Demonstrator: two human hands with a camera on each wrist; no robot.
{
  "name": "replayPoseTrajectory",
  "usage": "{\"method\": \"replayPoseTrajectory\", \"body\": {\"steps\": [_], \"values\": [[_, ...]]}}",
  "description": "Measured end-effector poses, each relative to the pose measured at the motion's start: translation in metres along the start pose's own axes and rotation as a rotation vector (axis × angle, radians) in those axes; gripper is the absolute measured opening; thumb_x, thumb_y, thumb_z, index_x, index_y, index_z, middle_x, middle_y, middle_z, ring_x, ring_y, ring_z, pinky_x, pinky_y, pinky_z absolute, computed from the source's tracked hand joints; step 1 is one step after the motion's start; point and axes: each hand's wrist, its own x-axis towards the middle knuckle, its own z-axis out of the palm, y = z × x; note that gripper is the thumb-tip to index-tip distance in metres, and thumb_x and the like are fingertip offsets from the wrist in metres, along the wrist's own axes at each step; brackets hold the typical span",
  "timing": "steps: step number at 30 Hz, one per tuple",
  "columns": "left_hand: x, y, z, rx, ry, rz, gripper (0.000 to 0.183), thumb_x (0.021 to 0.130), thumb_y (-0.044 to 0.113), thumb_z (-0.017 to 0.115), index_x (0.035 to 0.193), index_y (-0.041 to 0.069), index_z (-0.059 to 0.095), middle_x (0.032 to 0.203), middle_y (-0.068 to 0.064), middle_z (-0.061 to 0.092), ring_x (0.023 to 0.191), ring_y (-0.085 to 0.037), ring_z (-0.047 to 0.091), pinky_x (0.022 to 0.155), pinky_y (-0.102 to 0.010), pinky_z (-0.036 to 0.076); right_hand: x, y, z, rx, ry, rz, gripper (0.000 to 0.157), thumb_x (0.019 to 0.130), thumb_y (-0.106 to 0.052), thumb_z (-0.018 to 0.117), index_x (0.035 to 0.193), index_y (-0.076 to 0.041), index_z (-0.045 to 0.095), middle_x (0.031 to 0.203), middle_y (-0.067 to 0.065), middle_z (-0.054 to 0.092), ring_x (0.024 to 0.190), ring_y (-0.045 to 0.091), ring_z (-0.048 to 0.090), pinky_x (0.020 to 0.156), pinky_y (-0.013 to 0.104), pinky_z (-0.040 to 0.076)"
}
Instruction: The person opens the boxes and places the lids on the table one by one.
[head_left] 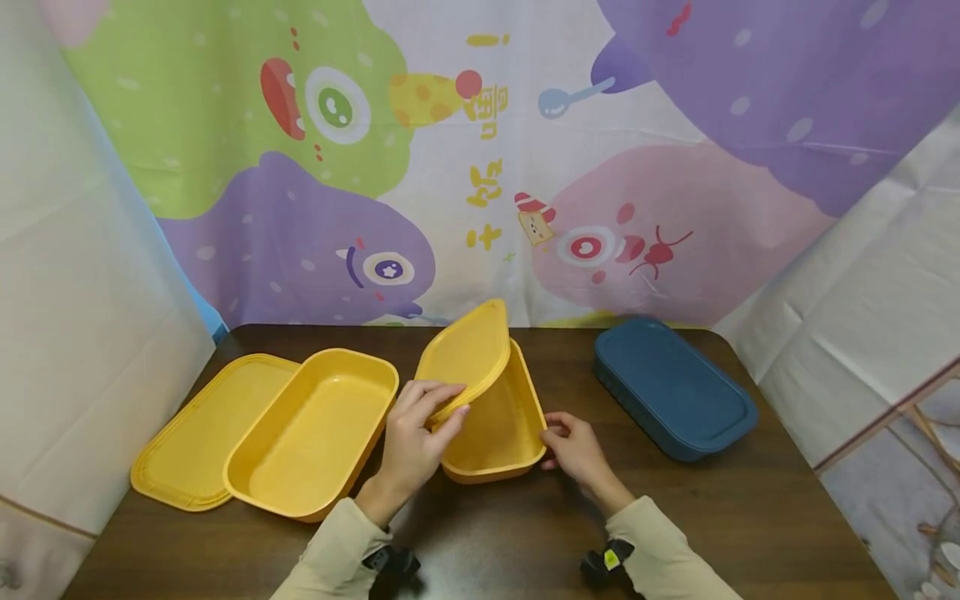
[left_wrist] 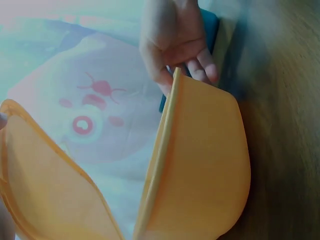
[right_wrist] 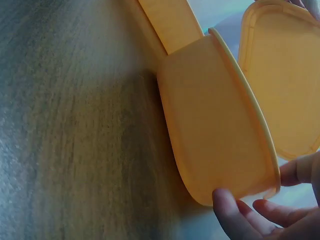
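A yellow lid point(head_left: 468, 346) is tilted up over a yellow food container point(head_left: 498, 417) in the middle of the table. My left hand point(head_left: 416, 425) pinches the lid's near edge between thumb and fingers. In the left wrist view the raised lid point(left_wrist: 50, 180) stands apart from the container's rim. With curled fingers, my right hand point(head_left: 573, 450) holds the container's near right corner. The right wrist view shows its fingertips point(right_wrist: 225, 200) against the container's outer wall point(right_wrist: 215, 120). Part of the container's inside is hidden by the lid.
To the left, a second open yellow container point(head_left: 315, 433) overlaps another yellow lid point(head_left: 202, 433) lying flat. A dark blue container with its lid on point(head_left: 675, 387) stands at the right. Behind the brown table point(head_left: 495, 542) hangs a cartoon-printed curtain point(head_left: 480, 275).
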Motion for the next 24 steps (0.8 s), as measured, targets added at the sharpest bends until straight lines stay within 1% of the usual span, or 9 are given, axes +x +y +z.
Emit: {"method": "replayPoseTrajectory", "body": {"steps": [4,8,11,16,18,20,24], "values": [[-0.001,0.003,0.0,-0.044,0.063,-0.079,0.027,0.075,-0.005,0.078,0.101,0.001,0.073,0.092,-0.013,0.065,0.082,-0.022,0.056,0.072,-0.016,0.045,-0.003,0.0,-0.003,0.031,0.025,0.015,0.033,0.089,0.0,0.057,0.12,0.01,0.059,0.102,0.023,0.066,0.069,0.016,0.064,0.057,0.037,0.059],[-0.001,0.005,0.001,-0.075,0.163,-0.146,0.028,0.074,-0.009,0.077,0.101,-0.001,0.072,0.091,-0.015,0.064,0.08,-0.02,0.057,0.072,-0.016,0.047,-0.003,0.001,-0.008,0.026,0.078,0.026,0.032,0.088,-0.001,0.057,0.118,0.01,0.061,0.1,0.023,0.065,0.068,0.016,0.064,0.056,0.035,0.059],[0.001,0.005,0.002,-0.109,0.24,-0.202,0.026,0.076,-0.013,0.073,0.101,-0.004,0.071,0.09,-0.018,0.062,0.08,-0.014,0.055,0.071,-0.014,0.046,-0.003,0.003,-0.012,0.012,0.119,0.035,0.03,0.089,-0.002,0.057,0.116,0.009,0.062,0.096,0.022,0.064,0.066,0.016,0.064,0.056,0.034,0.058],[0.004,0.011,-0.001,-0.142,0.347,-0.318,0.02,0.082,-0.012,0.068,0.101,-0.009,0.069,0.087,-0.021,0.059,0.082,-0.002,0.052,0.07,-0.011,0.044,-0.005,0.005,-0.018,0.005,0.159,0.045,0.03,0.09,-0.003,0.056,0.116,0.009,0.062,0.095,0.021,0.063,0.066,0.016,0.064,0.055,0.034,0.058],[0.005,0.014,-0.002,-0.129,0.376,-0.351,0.018,0.083,-0.012,0.067,0.1,-0.011,0.068,0.085,-0.023,0.058,0.081,0.0,0.051,0.069,-0.011,0.043,-0.006,0.006,-0.021,0.006,0.178,0.046,0.03,0.09,-0.003,0.056,0.117,0.01,0.062,0.095,0.02,0.062,0.066,0.016,0.064,0.054,0.034,0.058],[0.005,0.015,-0.001,-0.123,0.392,-0.371,0.017,0.083,-0.014,0.065,0.1,-0.014,0.066,0.084,-0.025,0.056,0.08,0.0,0.05,0.07,-0.01,0.042,-0.008,0.007,-0.024,0.009,0.202,0.045,0.03,0.09,-0.003,0.055,0.116,0.011,0.062,0.093,0.019,0.062,0.065,0.015,0.064,0.054,0.034,0.058],[0.001,0.008,0.002,-0.124,0.394,-0.41,0.017,0.085,-0.012,0.064,0.101,-0.013,0.065,0.086,-0.023,0.056,0.082,0.001,0.049,0.073,-0.01,0.041,-0.011,0.009,-0.03,0.016,0.243,0.045,0.031,0.09,-0.003,0.054,0.116,0.012,0.062,0.09,0.017,0.063,0.064,0.013,0.063,0.054,0.034,0.059]]}}
